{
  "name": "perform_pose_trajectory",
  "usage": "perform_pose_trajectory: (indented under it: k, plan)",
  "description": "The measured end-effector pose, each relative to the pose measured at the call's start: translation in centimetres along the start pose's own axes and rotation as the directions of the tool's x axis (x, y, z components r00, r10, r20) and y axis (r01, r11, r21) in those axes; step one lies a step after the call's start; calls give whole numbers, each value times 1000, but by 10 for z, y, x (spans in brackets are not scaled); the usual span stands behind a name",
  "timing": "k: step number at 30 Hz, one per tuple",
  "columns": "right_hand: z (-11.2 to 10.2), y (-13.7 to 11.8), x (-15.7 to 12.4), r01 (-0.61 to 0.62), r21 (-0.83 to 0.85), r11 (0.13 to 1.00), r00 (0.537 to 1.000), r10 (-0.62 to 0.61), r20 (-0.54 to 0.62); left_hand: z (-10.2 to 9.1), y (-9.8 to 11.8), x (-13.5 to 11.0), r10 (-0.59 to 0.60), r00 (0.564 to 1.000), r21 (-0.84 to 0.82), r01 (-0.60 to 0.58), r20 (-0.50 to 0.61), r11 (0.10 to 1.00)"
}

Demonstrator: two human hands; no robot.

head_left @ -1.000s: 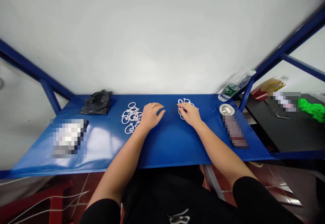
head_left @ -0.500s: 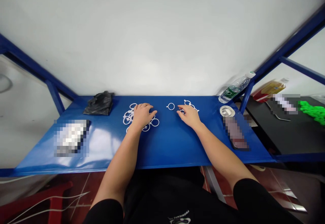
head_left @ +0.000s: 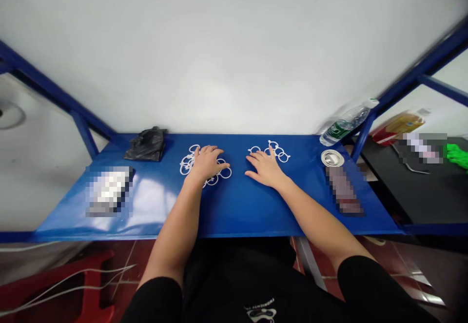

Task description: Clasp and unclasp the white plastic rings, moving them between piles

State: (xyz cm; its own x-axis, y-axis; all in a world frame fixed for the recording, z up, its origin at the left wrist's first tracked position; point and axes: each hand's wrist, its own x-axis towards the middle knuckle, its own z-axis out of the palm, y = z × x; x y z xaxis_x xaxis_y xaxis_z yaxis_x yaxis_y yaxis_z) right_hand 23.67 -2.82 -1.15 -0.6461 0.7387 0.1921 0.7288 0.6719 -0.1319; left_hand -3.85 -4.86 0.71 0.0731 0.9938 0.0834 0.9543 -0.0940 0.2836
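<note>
My left hand (head_left: 207,163) lies palm down over a loose pile of thin white rings (head_left: 224,172), each with a small knob. Its thumb is stretched out to the right and its fingers are apart, hiding part of the pile. My right hand (head_left: 264,168) is spread flat above the blue table, with nothing seen in its grasp. Just beyond its fingertips is a single white ring (head_left: 255,148), partly covered by the fingers. Beside that, a small group of similar rings (head_left: 281,156) lies overlapping to the right.
A crumpled black plastic bag (head_left: 146,144) and a blurred-out flat object (head_left: 111,190) lie on the left. At right are a clear water bottle (head_left: 338,129), a coiled white cable (head_left: 332,158) and a phone-like blurred object (head_left: 343,190). Blue frame bars (head_left: 84,132) flank the blue table (head_left: 234,215).
My right hand has shifted left and its fingers have spread. The single ring now lies farther right, close to the small group. My left hand stays on the pile; the view has shifted slightly.
</note>
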Motion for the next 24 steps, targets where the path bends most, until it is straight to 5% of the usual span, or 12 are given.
perform_pose_trajectory:
  k: [4,7,13,24]
  plan:
    - [-4,6,-2,-152,26,988,976,154,-151,-12,-5,-1,-49,999,5,49,-14,999]
    - [-3,2,-2,-118,153,981,955,154,-252,-13,-7,-2,-55,998,18,55,-7,998]
    - [1,-13,-2,210,321,923,972,-164,-166,-5,-5,-1,-36,999,33,35,21,999]
    - [-1,-9,-3,204,341,918,973,-151,-174,-7,9,0,-24,990,-140,5,-138,990]
